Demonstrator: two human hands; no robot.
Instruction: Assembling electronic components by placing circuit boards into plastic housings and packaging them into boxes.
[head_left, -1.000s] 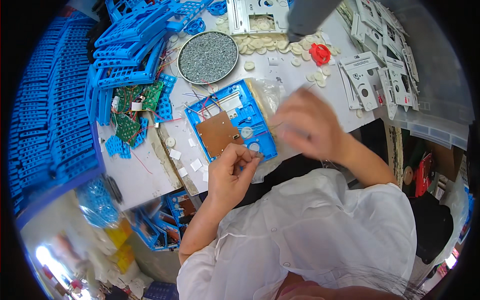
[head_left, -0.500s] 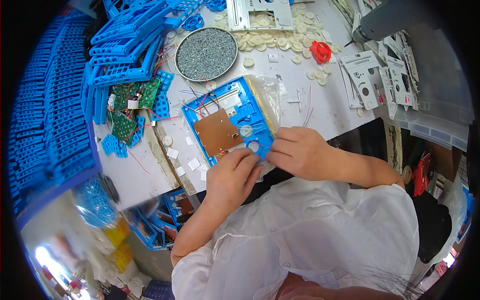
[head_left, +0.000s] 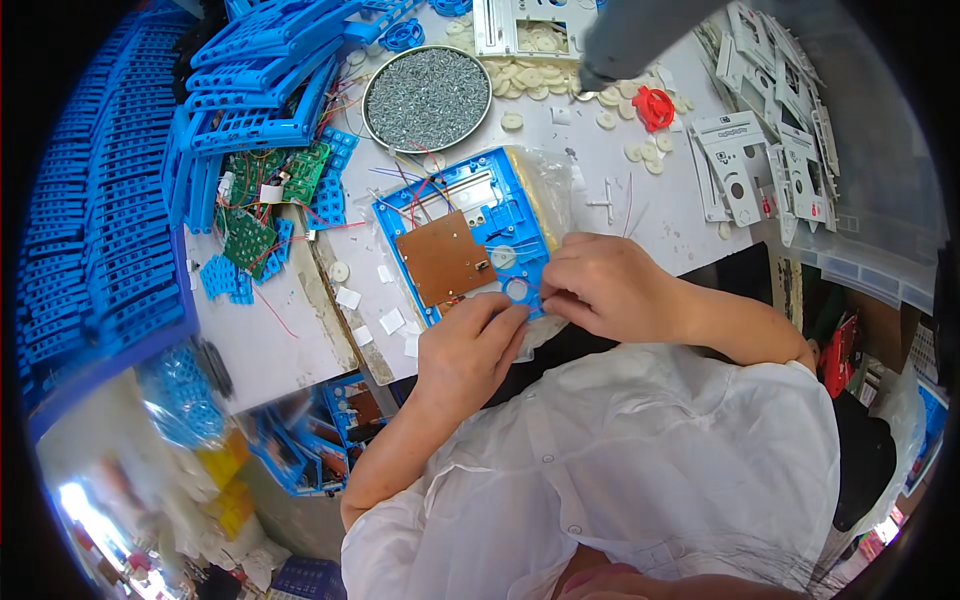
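Blue plastic housing (head_left: 470, 235), near edge seemingly pinched between left hand (head_left: 465, 350) and right hand (head_left: 600, 285)

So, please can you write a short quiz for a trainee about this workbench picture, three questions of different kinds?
1. True or false: both hands rest at the near edge of the blue plastic housing.
2. What fills the round metal dish? A) small grey screws B) white discs C) red wires
3. Fill the gap: the brown circuit board lies ____ the blue plastic housing.

Key
1. True. The left hand and the right hand meet at its near edge.
2. A.
3. Inside.
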